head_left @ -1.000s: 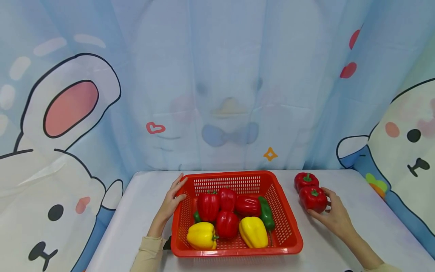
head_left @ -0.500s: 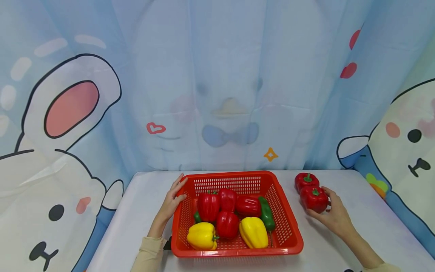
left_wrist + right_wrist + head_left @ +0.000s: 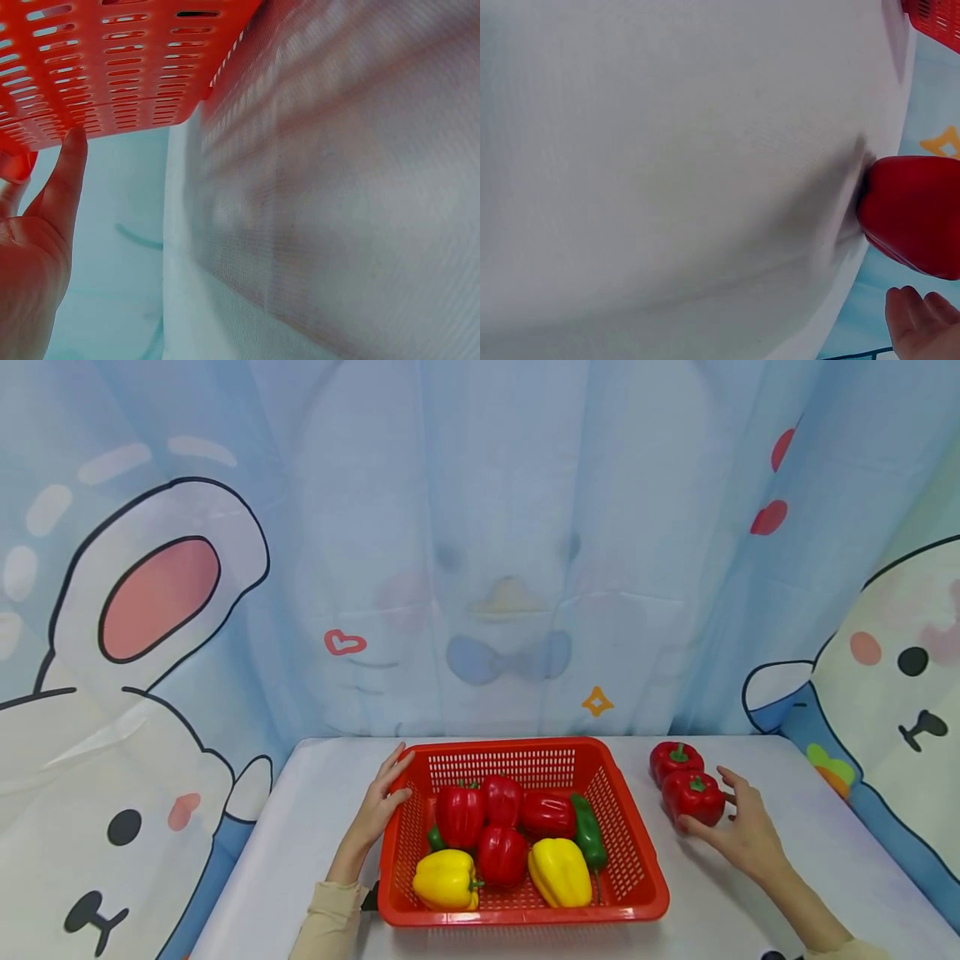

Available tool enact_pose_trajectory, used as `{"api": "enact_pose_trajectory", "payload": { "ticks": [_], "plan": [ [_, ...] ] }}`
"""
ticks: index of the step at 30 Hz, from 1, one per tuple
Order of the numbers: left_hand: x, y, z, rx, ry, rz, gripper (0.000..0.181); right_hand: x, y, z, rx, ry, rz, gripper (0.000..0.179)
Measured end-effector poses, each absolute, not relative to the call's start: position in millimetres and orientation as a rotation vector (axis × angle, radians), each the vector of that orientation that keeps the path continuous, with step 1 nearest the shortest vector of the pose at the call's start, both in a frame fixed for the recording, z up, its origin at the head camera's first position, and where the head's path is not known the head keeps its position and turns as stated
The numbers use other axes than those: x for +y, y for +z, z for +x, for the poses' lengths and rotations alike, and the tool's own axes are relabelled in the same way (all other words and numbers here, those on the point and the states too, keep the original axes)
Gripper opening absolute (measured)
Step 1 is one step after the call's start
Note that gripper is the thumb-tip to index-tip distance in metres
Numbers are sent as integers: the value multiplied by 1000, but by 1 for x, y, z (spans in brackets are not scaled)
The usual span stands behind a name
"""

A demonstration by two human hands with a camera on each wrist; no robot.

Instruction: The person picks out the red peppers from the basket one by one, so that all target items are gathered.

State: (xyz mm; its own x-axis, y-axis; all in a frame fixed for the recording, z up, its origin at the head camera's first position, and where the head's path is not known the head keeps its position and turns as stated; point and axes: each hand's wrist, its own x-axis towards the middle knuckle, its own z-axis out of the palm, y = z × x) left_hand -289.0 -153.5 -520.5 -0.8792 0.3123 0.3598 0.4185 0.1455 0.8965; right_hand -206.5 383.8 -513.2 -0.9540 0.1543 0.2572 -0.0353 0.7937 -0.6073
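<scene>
My left hand [image 3: 375,806] holds the left rim of a red plastic basket [image 3: 517,917], near its back corner. In the left wrist view, a finger [image 3: 67,180] lies against the basket's slotted outer wall. My right hand [image 3: 750,835] is around the near side of a red bell pepper [image 3: 693,798], fingers spread and loosely bent. A gap shows between the fingertips and the pepper; the thumb overlaps its lower front edge, contact unclear. Right behind it is a second red bell pepper [image 3: 676,760]. In the right wrist view, fingers [image 3: 922,322] stand apart from a pepper [image 3: 915,214].
Inside the basket lie several red bell peppers [image 3: 502,856], two yellow bell peppers [image 3: 559,872] and a long green pepper [image 3: 588,832]; another green piece [image 3: 436,838] is partly hidden. A white cloth covers the table [image 3: 795,777]. A printed blue curtain [image 3: 502,527] hangs behind.
My right hand's fingers have loosened and drawn back slightly from the nearer red bell pepper, which stays in place. The left hand and basket have not moved.
</scene>
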Motion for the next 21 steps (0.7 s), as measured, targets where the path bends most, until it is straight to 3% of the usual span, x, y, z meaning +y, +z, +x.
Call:
{"api": "enact_pose_trajectory", "payload": {
  "ticks": [21],
  "plan": [
    [-152, -518, -287, -2315, -1885, -717, 53, 355, -458, -221, -2688, 870, 86, 96]
  ]
}}
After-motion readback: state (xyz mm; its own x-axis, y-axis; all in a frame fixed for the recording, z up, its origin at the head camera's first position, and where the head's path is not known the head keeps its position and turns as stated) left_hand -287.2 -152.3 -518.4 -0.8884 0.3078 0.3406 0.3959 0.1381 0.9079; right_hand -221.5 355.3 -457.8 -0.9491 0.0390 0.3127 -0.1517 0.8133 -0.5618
